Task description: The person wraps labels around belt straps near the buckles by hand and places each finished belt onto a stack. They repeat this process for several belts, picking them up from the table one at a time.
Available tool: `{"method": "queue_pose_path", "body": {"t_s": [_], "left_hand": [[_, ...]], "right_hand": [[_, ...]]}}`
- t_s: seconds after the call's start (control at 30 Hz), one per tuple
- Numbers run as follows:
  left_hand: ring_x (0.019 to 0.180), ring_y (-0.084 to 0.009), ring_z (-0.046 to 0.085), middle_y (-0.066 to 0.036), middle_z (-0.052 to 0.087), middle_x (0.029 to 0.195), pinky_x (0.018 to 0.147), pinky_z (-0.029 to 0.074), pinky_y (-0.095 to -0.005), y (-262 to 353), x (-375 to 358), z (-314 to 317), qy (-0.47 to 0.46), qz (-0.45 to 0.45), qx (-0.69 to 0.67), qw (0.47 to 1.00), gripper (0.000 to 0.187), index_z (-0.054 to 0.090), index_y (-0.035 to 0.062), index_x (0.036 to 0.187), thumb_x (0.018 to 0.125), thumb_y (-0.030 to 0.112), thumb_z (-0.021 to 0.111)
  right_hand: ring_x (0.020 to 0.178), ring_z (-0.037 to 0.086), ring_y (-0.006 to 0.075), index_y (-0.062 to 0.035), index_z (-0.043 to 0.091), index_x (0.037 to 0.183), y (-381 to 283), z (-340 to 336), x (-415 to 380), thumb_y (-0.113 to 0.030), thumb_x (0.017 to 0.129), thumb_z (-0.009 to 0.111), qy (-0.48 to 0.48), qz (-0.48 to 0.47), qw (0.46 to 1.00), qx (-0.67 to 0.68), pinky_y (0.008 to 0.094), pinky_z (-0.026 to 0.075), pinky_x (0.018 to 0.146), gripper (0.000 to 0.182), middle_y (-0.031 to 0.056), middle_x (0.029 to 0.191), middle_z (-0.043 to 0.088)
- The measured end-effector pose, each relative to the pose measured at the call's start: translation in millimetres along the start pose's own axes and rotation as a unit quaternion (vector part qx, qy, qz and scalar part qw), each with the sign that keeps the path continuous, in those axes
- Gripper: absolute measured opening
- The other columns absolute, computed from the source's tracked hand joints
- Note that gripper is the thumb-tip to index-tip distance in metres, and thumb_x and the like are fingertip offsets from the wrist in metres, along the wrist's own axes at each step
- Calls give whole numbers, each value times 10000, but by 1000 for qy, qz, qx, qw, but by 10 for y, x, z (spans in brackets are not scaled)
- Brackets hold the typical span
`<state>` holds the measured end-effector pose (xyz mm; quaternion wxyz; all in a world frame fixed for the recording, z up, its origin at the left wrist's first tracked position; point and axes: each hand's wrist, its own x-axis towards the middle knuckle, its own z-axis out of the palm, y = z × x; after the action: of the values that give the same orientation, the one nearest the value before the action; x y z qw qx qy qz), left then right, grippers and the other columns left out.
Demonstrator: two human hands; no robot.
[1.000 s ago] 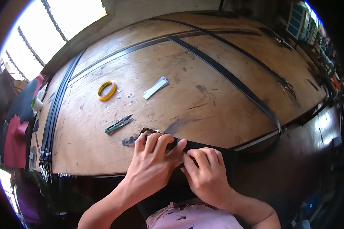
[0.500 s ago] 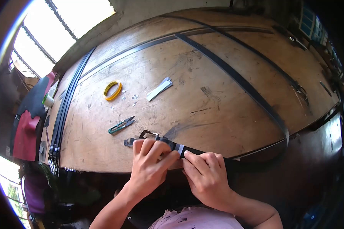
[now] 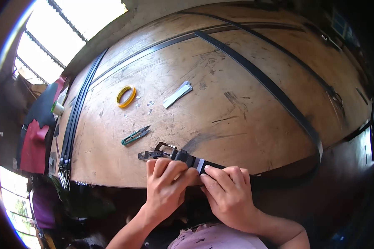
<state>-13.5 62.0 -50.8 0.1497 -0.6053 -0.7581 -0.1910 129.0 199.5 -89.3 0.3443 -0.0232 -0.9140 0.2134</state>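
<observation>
Around six o'clock, at the near edge of the brown wooden table (image 3: 104,155), I have a long black belt (image 3: 213,164) with a dark metal buckle (image 3: 166,145). A narrow white band (image 3: 200,165) already crosses it near the buckle; whether it is fastened, I cannot tell. My left hand (image 3: 165,189) is curled, thumb against fingers, its pinch hidden; my right hand (image 3: 230,199) pinches the belt beside the band. The buckle end points towards ten o'clock, the long axis there running towards four.

The table (image 3: 195,120) holds a tape roll (image 3: 132,98), snips (image 3: 136,135), white strips (image 3: 178,95) and scraps (image 3: 150,103), with belts (image 3: 78,108) bunched at its left end and straps (image 3: 259,75) stretching across it.
</observation>
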Motion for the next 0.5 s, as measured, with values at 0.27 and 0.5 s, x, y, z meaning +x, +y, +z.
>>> {"method": "queue_pose_path", "body": {"t_s": [0.27, 0.5], "left_hand": [[955, -234, 549, -17, 559, 959, 858, 393, -399, 26, -43, 41, 29, 10, 29, 999, 288, 705, 134, 997, 715, 80, 723], [1209, -323, 568, -88, 667, 1269, 1049, 413, -439, -345, 236, -221, -58, 11, -121, 991, 569, 697, 76, 1293, 761, 201, 855]], "right_hand": [[973, 587, 226, -5, 709, 1045, -38, 35, 9, -66, 822, 728, 44, 16, 999, -5, 382, 428, 843, 231, 69, 1153, 656], [1021, 589, 250, -52, 701, 1057, -79, -25, -9, -24, 795, 761, 27, 23, 999, 20, 395, 437, 887, 270, 58, 1142, 653]]}}
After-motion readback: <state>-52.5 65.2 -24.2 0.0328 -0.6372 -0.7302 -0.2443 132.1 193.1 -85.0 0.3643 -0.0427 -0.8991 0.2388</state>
